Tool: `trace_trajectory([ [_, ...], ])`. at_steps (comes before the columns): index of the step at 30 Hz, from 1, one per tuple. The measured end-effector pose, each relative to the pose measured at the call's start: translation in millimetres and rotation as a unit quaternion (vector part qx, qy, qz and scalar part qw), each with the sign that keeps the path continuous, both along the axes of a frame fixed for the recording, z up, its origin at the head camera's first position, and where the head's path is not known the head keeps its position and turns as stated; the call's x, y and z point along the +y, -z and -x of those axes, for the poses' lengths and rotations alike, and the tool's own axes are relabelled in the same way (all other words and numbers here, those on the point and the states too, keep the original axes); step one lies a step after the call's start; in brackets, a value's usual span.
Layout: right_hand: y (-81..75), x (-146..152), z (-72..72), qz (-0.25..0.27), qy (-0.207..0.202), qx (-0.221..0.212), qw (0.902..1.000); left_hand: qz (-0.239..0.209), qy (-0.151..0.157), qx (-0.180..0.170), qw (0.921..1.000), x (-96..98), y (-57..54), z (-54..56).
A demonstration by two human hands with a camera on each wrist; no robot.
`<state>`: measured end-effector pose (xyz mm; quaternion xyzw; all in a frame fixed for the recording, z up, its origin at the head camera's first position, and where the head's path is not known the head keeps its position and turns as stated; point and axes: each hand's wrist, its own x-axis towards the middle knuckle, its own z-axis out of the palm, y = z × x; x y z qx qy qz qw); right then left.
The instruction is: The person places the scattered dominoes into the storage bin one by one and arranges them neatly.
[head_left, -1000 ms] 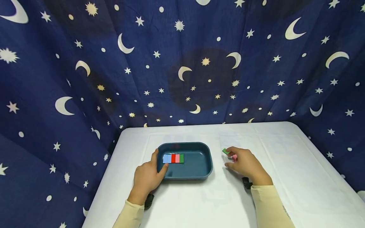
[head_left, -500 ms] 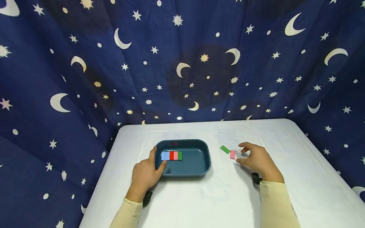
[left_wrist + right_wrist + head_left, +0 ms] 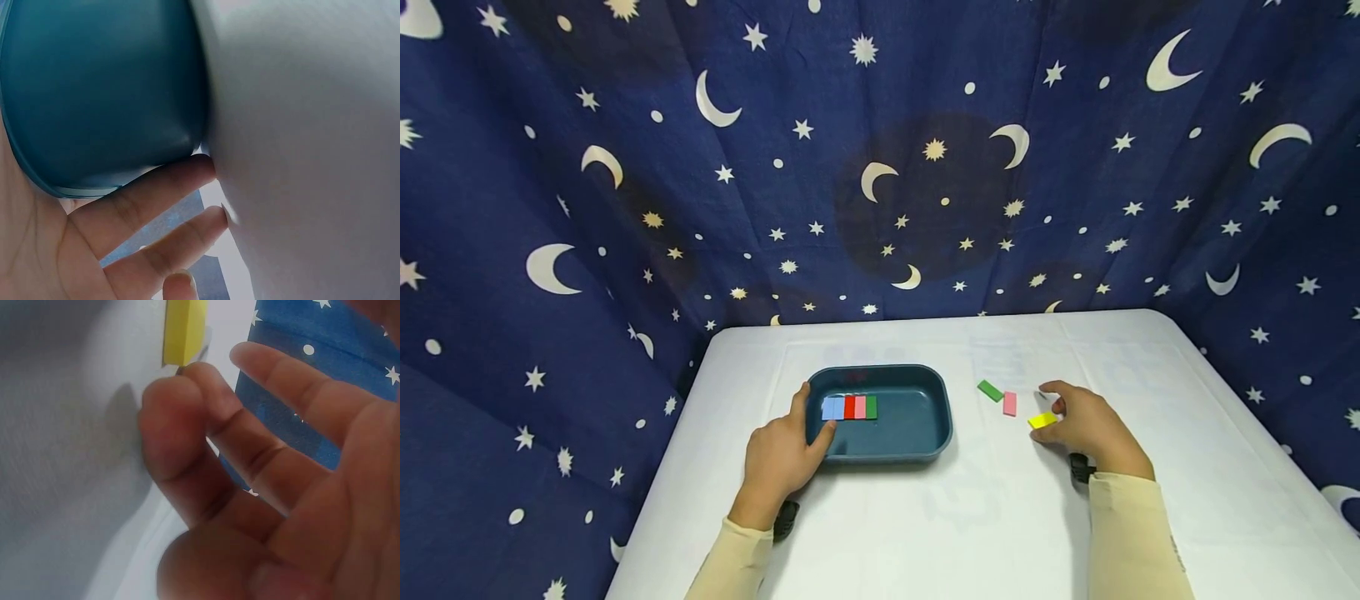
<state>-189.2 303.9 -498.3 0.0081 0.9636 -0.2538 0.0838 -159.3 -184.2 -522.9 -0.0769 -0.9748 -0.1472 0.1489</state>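
Observation:
My left hand [image 3: 782, 467] holds the dark teal tray [image 3: 928, 457] at its left end, thumb over the rim and fingers outside; the left wrist view shows fingers [image 3: 144, 200] along its outer wall. Inside, light blue blocks [image 3: 832, 408], a red block [image 3: 849, 407], a pink block [image 3: 861, 407] and a green block [image 3: 871, 407] form a row. Right of the tray, my right hand [image 3: 1093, 429] has thumb and index finger spread, the thumb at a yellow block [image 3: 1042, 421]. In the right wrist view, the yellow block [image 3: 184, 331] lies past the curled middle fingers.
Between tray and right hand lie another green block [image 3: 990, 390], slanted, and an upright-set pink block [image 3: 1010, 404]. A white cloth covers the table [image 3: 955, 533]. Behind it hangs a dark blue curtain [image 3: 820, 150] with moons and stars.
My right hand has drawn back to the right from the loose green and pink blocks. The yellow block, mostly hidden before, now shows at its thumb. The left hand stays at the tray.

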Motion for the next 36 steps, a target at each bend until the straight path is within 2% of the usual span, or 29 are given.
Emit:
trace_trajectory([
  [14,1.4,-4.5,-0.8,-0.012,0.000,-0.010,0.9999,-0.002,0.001,-0.002,1.0000,-0.4,0.2,-0.9],
  [36,3.6,-3.9,0.7,-0.012,-0.007,0.006,0.9999,0.003,-0.004,0.010,0.9999,1.6,0.5,-1.8],
])
